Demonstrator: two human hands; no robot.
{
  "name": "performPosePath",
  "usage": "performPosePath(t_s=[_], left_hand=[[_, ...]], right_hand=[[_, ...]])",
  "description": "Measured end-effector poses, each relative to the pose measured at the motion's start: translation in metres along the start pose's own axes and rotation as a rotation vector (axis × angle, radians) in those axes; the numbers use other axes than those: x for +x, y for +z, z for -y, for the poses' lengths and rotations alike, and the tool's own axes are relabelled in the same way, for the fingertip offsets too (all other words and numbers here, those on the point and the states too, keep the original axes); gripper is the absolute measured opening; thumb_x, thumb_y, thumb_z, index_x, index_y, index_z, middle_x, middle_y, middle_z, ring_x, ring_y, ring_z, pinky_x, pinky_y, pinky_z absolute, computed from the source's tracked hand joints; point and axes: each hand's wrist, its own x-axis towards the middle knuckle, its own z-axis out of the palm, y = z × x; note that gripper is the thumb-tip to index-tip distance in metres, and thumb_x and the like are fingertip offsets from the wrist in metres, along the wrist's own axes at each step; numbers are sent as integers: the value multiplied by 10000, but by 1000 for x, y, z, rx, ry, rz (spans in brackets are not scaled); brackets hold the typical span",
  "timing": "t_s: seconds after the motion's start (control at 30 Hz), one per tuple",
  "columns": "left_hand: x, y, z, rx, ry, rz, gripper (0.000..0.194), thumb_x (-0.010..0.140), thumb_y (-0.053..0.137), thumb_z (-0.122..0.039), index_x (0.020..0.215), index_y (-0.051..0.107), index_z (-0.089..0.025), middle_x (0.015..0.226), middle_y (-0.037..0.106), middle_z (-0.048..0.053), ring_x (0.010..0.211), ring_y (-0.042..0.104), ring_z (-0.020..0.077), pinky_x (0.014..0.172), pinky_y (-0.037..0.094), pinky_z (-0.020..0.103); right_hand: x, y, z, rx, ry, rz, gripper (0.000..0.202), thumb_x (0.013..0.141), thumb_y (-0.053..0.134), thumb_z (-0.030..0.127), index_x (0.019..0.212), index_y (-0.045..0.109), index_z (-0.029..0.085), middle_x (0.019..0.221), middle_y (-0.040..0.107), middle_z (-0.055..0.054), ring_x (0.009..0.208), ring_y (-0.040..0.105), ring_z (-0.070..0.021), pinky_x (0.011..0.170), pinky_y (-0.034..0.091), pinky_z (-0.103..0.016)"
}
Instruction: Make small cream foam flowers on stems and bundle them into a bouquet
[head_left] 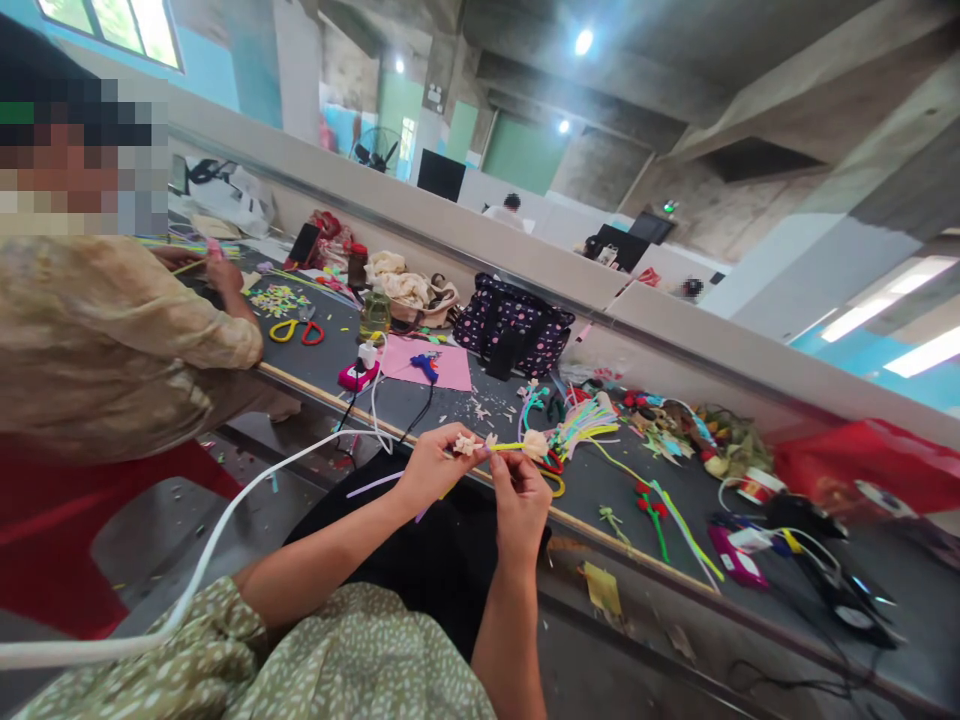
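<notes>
Just in front of the table edge, my left hand [441, 468] and my right hand [521, 500] meet fingertip to fingertip, both closed. Between them is a pipe-cleaner stem [510, 447], yellow-green and fuzzy, with a round cream flower head [535, 445] at its right end. Small cream pieces [465, 444] stick up by my left fingertips. A lilac pipe cleaner [375, 485] pokes out to the left behind my left hand. My fingers hide exactly where the pieces join. Beyond my right hand lie red-and-yellow-handled scissors [555, 484], partly covered.
A pipe-cleaner bundle [589, 425] lies behind my right hand. A blue glue gun [425, 366] rests on pink paper [454, 372]. A white cable [262, 462] crosses at my left. A polka-dot bag [517, 320] stands at the back. A co-worker [112, 330] sits left, near other scissors [296, 330].
</notes>
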Motion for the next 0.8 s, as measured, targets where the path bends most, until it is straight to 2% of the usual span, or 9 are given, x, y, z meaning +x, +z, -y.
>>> performPosePath(t_s=[0.27, 0.47, 0.67, 0.8], left_hand=[[1, -1, -7, -564, -286, 90, 201, 630, 778, -270, 688, 656, -121, 633, 557, -13, 597, 506, 84, 603, 391, 210], [4, -4, -6, -674, -374, 199, 154, 621, 775, -203, 681, 671, -105, 627, 599, 4, 562, 526, 71, 563, 389, 190], [9, -12, -4, -695, -515, 373, 178, 550, 792, -170, 654, 672, -90, 549, 585, 2, 489, 510, 69, 487, 357, 184], [10, -15, -1, -739, -659, 471, 200, 534, 802, -157, 672, 677, -83, 572, 608, 18, 505, 538, 82, 511, 402, 193]], right_hand=[[-2, 1, 0, -16, -52, 2, 172, 800, 620, 326, 787, 620, 154, 713, 597, -6, 642, 544, -123, 633, 459, -243], [-1, -9, -3, -95, -116, 30, 148, 794, 630, 316, 797, 633, 168, 688, 600, 3, 595, 532, -113, 593, 448, -235], [8, -29, -9, -249, -281, 160, 113, 786, 643, 292, 813, 683, 189, 731, 614, -27, 619, 534, -130, 568, 442, -244], [13, -33, -6, -248, -293, 248, 90, 778, 648, 285, 764, 670, 199, 708, 604, -14, 596, 505, -122, 548, 423, -241]])
